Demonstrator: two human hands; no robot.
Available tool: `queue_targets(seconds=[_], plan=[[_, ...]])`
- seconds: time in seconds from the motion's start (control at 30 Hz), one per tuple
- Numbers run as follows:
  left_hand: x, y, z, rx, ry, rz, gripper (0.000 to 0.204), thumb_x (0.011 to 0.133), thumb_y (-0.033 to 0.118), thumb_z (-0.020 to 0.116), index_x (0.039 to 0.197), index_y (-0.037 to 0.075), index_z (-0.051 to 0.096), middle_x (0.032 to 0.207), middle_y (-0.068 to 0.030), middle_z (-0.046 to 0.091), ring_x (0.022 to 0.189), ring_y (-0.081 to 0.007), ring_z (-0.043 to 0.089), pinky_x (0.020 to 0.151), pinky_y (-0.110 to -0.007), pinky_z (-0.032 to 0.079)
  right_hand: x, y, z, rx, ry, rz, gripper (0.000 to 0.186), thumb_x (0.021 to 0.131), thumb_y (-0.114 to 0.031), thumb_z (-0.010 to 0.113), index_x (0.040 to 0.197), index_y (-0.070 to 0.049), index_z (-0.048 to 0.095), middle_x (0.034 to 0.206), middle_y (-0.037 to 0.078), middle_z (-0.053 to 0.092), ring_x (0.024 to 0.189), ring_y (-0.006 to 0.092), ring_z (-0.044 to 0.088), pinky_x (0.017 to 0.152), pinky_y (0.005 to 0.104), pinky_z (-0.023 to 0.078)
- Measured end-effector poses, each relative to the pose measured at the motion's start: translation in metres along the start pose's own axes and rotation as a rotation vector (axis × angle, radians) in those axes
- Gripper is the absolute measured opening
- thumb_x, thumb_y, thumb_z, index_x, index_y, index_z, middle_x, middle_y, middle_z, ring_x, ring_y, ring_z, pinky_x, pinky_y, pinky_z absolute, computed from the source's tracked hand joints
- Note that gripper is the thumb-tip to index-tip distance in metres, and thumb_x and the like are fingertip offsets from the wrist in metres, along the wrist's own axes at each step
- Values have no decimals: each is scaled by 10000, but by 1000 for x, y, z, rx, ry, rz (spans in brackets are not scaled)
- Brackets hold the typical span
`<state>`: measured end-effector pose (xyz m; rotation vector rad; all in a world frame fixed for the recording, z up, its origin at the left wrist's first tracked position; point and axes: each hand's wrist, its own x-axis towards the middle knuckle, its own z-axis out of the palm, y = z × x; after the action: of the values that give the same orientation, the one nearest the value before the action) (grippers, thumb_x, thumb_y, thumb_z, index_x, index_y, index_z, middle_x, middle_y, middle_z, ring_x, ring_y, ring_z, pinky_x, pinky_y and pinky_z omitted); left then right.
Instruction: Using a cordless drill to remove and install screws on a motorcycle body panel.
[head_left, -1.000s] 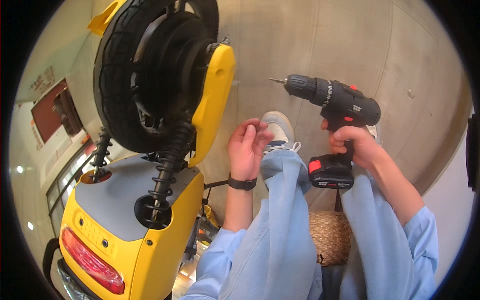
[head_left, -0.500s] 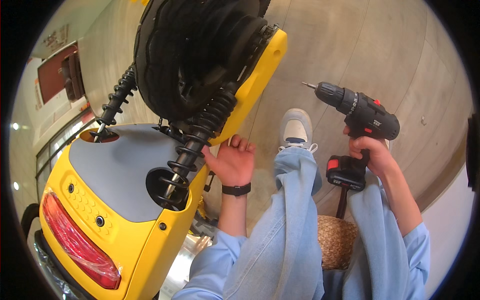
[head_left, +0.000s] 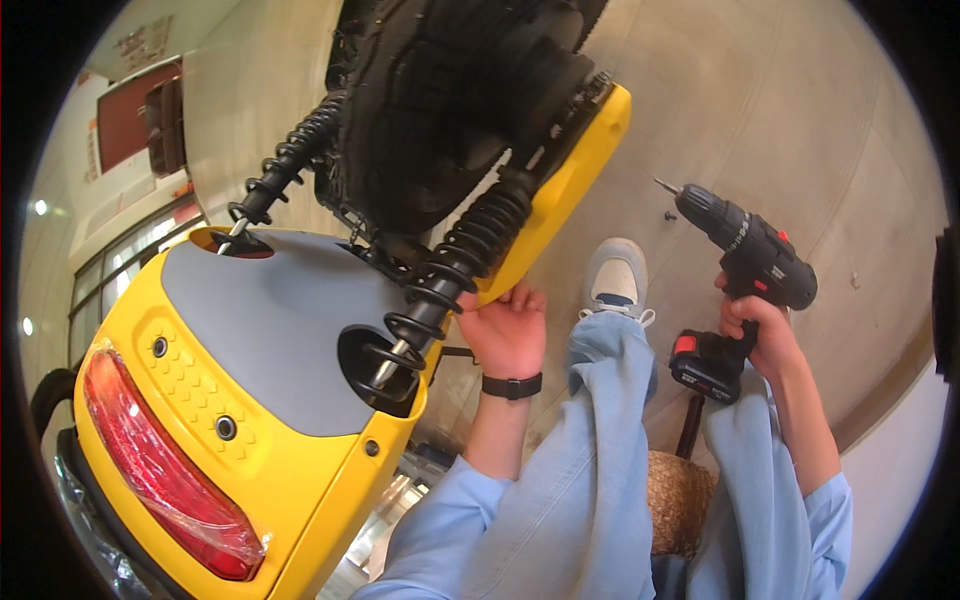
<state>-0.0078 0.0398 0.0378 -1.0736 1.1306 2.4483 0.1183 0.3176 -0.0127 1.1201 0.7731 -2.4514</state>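
Observation:
My right hand (head_left: 768,330) is wrapped around the grip of a black cordless drill (head_left: 765,262) with red accents. Its bit points up and to the left, above the floor. My left hand (head_left: 508,335), with a dark band at the wrist, is at the lower end of a yellow arm cover (head_left: 575,180). Its fingers curl at the cover's edge, partly hidden, with the thumb beside a black coil-spring shock absorber (head_left: 455,262). The yellow and grey scooter-like vehicle (head_left: 270,330) has its black rear wheel (head_left: 440,110) at the top of the view.
A small dark bolt-like piece (head_left: 670,216) lies on the grey floor near the drill bit. My shoe (head_left: 614,275) stands between my hands. A woven seat (head_left: 680,500) shows between my legs. The red tail light (head_left: 170,465) has clear film on it.
The vehicle, my hands and the drill all sit farther right and lower in view. My left fingers are closer against the yellow cover. The small dark piece now shows on the floor.

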Motion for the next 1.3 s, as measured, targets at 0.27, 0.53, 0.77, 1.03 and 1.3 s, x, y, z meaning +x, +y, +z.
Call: queue_targets(seconds=[0.27, 0.53, 0.77, 1.03, 1.3], plan=[[4, 2, -8, 30, -68, 12, 307, 852, 412, 569, 995, 141, 575, 757, 17, 393, 695, -142, 342, 653, -297, 301, 4, 6, -4, 23, 22, 1, 369, 717, -87, 588, 1070, 15, 551, 657, 36, 491, 525, 119, 424, 530, 256, 380], [11, 8, -23, 82, -41, -24, 432, 841, 576, 575, 966, 163, 564, 743, 31, 395, 687, -149, 361, 661, -321, 305, 14, 11, -15, 123, 95, 27, 395, 765, -180, 598, 1139, -77, 527, 641, -23, 426, 524, 89, 419, 560, 261, 381], [18, 4, -28, 28, -158, -102, 505, 836, 595, 561, 1030, 129, 574, 796, 6, 433, 737, -153, 389, 707, -337, 326, 49, -10, -61, 345, 198, -64, 174, 820, -236, 612, 895, -114, 513, 648, -20, 458, 530, 93, 422, 591, 266, 384], [-26, -5, -41, 210, -278, -313, 381, 888, 32, 449, 1259, -1, 532, 1245, -152, 568, 1195, -295, 540, 1018, -375, 453, 68, -16, -89, 523, 177, -125, 139, 865, -185, 583, 845, -93, 480, 701, -9, 491, 560, 93, 469, 623, 281, 472], [-36, 2, -12, 440, -293, -242, 326, 954, -8, 485, 1280, -3, 500, 1246, -185, 579, 1167, -270, 588, 983, -324, 515, 69, -12, -90, 276, 319, -161, 192, 868, -220, 628, 940, -58, 555, 813, 35, 595, 724, 148, 582, 695, 288, 504]])
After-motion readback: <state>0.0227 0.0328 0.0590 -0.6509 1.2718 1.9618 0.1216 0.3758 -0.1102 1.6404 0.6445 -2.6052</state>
